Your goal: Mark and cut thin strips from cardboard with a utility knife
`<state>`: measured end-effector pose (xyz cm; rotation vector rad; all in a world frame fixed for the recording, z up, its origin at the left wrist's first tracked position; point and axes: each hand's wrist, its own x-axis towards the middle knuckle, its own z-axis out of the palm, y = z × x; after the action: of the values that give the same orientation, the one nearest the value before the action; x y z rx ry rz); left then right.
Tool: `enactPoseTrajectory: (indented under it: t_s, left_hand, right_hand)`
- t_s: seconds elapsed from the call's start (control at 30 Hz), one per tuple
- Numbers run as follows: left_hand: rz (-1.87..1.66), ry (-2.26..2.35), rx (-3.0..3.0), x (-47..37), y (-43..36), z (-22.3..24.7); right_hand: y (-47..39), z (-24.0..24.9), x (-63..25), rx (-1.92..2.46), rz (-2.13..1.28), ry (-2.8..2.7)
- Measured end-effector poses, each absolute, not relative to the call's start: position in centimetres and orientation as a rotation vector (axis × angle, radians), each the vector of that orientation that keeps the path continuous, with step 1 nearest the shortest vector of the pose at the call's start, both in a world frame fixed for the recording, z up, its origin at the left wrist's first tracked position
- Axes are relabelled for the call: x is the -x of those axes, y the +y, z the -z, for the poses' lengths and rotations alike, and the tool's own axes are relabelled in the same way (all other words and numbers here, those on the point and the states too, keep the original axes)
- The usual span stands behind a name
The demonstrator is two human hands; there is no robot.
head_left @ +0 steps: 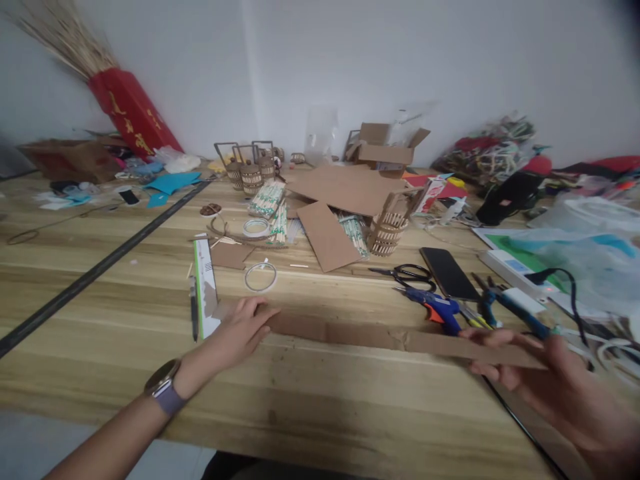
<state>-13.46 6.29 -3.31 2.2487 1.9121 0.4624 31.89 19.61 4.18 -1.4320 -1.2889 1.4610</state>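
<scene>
Here, has black scissors, a blue glue gun and a dark phone at right, and a slatted basket farther off. Holds a long, creased cardboard strip over the grainy wooden table, gripped at left by the left hand, at right by the right hand.

A single view, from a camera worn on the person's head, looks forward and down across a pale striped wooden table. Both bare forearms enter from the bottom corners, so the near table edge lies closest. Farther off, the view reaches a plain whitish wall behind the table. No second view shares any of this.
</scene>
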Motion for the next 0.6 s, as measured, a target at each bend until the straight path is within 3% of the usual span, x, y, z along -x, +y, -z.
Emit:
enactPoseTrajectory:
  t_s: [0.2, 0.3, 0.4, 0.47, 0.6]
  left_hand:
    - [-0.419, 1.906, -2.294, 13.8, 4.2, 2.1]
    - [-0.438, 2.263, -2.131, 15.7, 4.5, 0.3]
    - [-0.147, 2.683, -1.700, 17.9, 5.9, -1.4]
    - [0.039, 2.714, -1.526, 19.1, 7.1, -1.9]
    - [0.074, 2.717, -1.456, 21.1, 9.0, -1.5]
  right_hand:
    - [21.3, -1.4, -36.7, 1.741, -1.224, -1.646]
    - [21.6, -0.1, -39.0, 1.789, -1.051, -1.781]
    - [21.3, 0.6, -39.6, 1.712, -0.912, -1.835]
    - [21.1, 0.8, -39.3, 1.662, -0.843, -1.872]
    - [21.3, 1.7, -39.5, 1.644, -0.836, -1.923]
